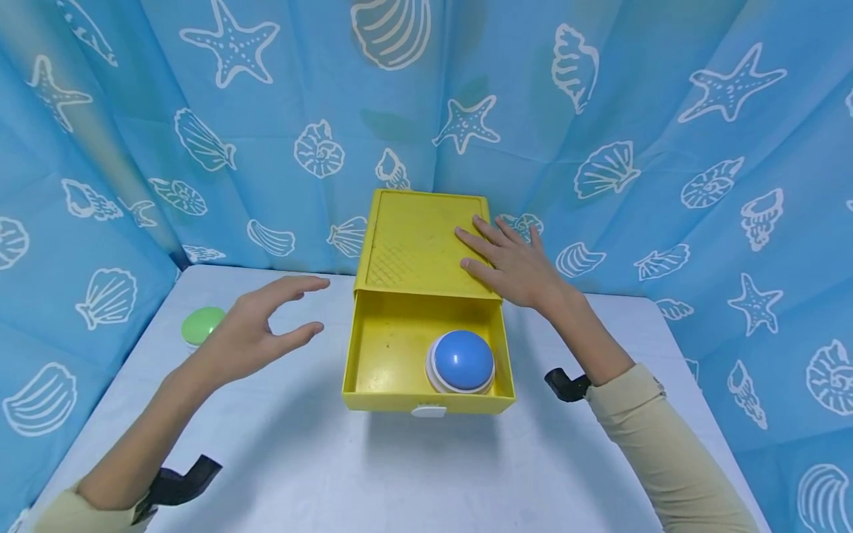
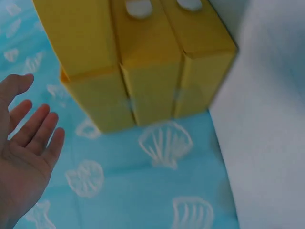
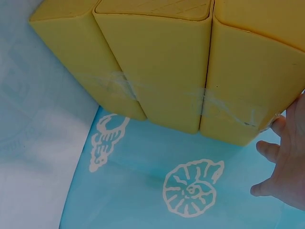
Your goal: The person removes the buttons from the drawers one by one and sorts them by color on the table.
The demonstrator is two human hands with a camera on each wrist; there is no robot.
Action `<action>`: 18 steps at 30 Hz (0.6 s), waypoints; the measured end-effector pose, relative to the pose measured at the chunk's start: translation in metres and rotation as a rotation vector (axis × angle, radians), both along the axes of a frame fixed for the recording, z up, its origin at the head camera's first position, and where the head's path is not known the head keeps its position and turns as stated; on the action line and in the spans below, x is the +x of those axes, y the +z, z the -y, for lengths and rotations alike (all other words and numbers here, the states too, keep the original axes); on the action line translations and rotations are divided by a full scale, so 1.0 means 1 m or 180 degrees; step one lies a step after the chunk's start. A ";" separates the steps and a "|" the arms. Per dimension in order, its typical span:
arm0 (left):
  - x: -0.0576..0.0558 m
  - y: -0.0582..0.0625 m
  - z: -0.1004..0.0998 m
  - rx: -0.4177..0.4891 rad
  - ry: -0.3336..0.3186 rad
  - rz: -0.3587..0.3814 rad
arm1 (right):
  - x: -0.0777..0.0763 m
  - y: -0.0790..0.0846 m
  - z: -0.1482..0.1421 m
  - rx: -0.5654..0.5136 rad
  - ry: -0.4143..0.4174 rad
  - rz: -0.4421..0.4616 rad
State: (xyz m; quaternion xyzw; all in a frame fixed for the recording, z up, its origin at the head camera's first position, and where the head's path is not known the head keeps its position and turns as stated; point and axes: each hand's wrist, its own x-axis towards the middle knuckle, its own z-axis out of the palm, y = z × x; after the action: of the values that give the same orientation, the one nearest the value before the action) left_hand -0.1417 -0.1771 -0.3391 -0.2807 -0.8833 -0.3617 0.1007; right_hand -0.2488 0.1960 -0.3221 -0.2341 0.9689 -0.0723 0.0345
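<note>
A yellow drawer unit (image 1: 420, 237) stands at the back of the table, its top drawer (image 1: 389, 348) pulled out toward me. In that drawer's front right corner sits a blue dome on a white base (image 1: 463, 360). My right hand (image 1: 514, 265) rests on the right edge of the unit's top, fingers spread. To the left, my left hand (image 1: 256, 326) hovers apart from the drawer, thumb and fingers spread with nothing between them. The left wrist view shows the drawer unit's side (image 2: 152, 90) beyond that hand. Behind the left forearm lies a green dome (image 1: 202, 324), partly hidden.
A white-covered table (image 1: 426, 474) carries everything. Blue curtains (image 1: 266, 170) with white shell and starfish prints hang close behind the unit and along both sides. Clear tape (image 3: 224, 107) runs across the stacked drawer casings. A white handle (image 1: 429, 411) marks the drawer's front.
</note>
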 end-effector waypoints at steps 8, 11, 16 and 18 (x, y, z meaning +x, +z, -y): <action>0.015 0.014 -0.040 0.0259 -0.0613 0.0323 | 0.000 0.000 0.000 -0.0056 0.0010 0.0040; 0.015 0.018 -0.056 0.0268 -0.0789 0.0599 | 0.000 0.000 -0.001 -0.0039 0.0017 0.0015; 0.012 0.018 -0.079 0.0024 -0.1064 0.0846 | -0.001 0.000 0.000 0.0027 0.0052 -0.0055; 0.010 0.016 -0.086 -0.0114 -0.1148 0.0851 | -0.001 -0.001 0.000 0.0032 0.0070 -0.0059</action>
State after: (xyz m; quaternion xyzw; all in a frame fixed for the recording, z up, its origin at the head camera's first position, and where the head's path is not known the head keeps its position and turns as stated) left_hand -0.1318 -0.0908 -0.3232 -0.3855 -0.8305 -0.3921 -0.0885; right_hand -0.2498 0.1959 -0.3227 -0.2453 0.9669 -0.0649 0.0276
